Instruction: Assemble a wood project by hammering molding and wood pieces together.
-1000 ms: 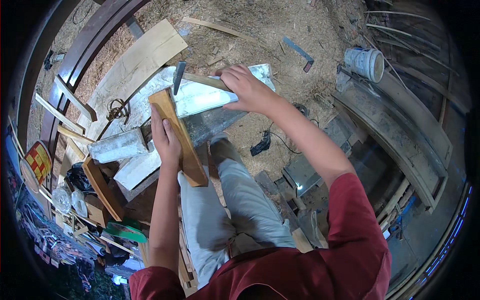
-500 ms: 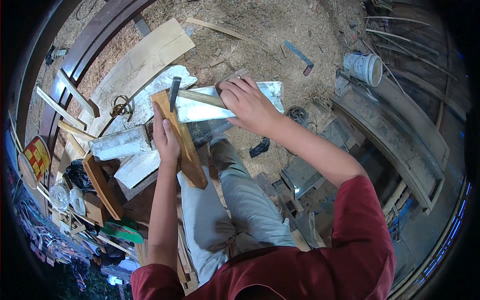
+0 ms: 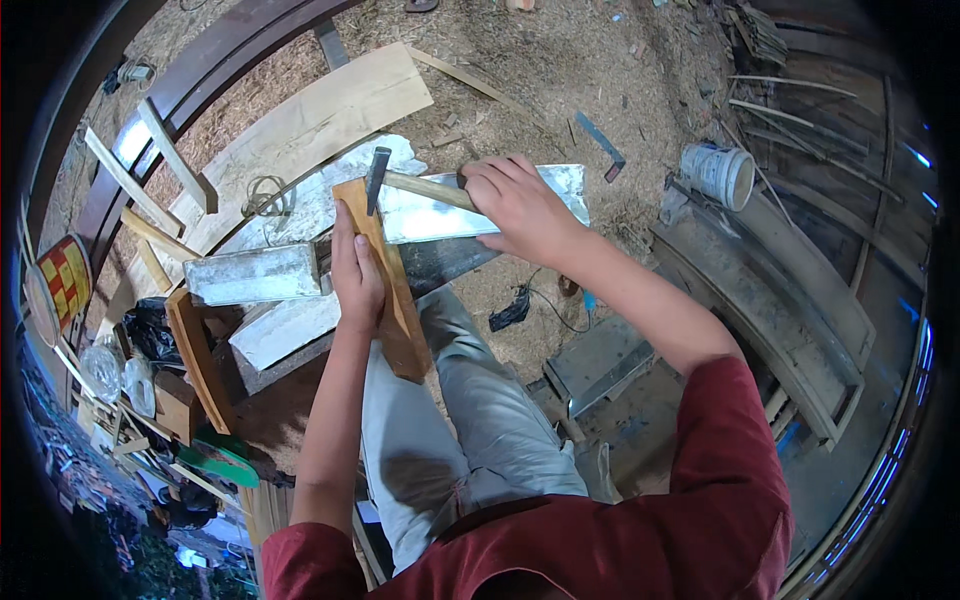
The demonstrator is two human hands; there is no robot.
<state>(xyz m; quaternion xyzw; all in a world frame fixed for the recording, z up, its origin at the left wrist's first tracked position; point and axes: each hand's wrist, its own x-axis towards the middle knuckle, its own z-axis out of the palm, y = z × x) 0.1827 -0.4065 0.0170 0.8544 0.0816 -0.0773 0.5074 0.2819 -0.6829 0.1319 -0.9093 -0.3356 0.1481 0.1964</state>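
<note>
While the left hand (image 3: 355,275) presses flat on the brown wood piece (image 3: 385,280), fingers together, the right hand (image 3: 515,205) is closed tight around the hammer (image 3: 400,182) handle. The hammer head sits just past the left fingertips, at the wood's far end. If it lands crooked, it could hit those fingers or knock the wood loose. The wood's long side runs away from the person; the hammer handle lies across it, head pointing left.
</note>
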